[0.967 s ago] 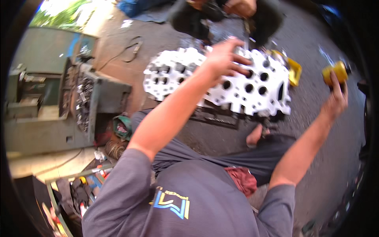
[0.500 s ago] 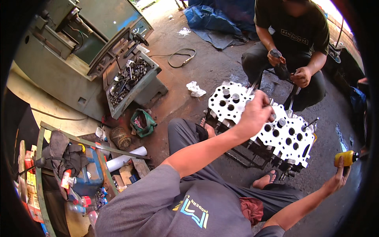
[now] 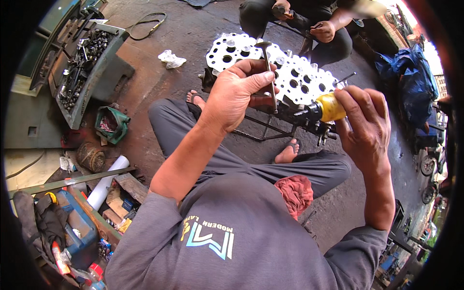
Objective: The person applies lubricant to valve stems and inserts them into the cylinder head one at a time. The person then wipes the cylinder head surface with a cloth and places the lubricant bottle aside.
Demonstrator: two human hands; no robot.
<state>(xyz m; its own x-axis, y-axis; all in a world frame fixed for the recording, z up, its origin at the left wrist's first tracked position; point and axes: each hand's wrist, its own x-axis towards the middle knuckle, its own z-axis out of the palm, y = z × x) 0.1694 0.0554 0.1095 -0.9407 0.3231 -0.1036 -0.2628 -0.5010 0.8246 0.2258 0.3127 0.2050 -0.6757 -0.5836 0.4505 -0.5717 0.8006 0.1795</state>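
Observation:
My left hand (image 3: 233, 94) is closed on an engine valve (image 3: 267, 56), pinching its thin stem between thumb and fingers. The valve stands nearly upright, its round head at the top. To the right, my right hand (image 3: 366, 123) grips a yellow squeeze bottle (image 3: 331, 107), which lies sideways with its black nozzle pointing left toward the valve stem; nozzle and stem are apart. Beyond both hands rests an engine cylinder head (image 3: 290, 76) with a pale face full of round holes. Several valves stick up from it, partly hidden behind my hands.
A co-worker's hand (image 3: 324, 31) is just past the cylinder head. At the left stand a metal tray (image 3: 72, 108) of small dark parts, a green container (image 3: 107, 124) and a blue toolbox (image 3: 79, 229). A red cloth (image 3: 295, 193) lies on my lap.
My left hand has come back from over the cylinder head and now holds the valve up. My right hand has brought the yellow bottle in from the far right, tipping it sideways. The view has shifted.

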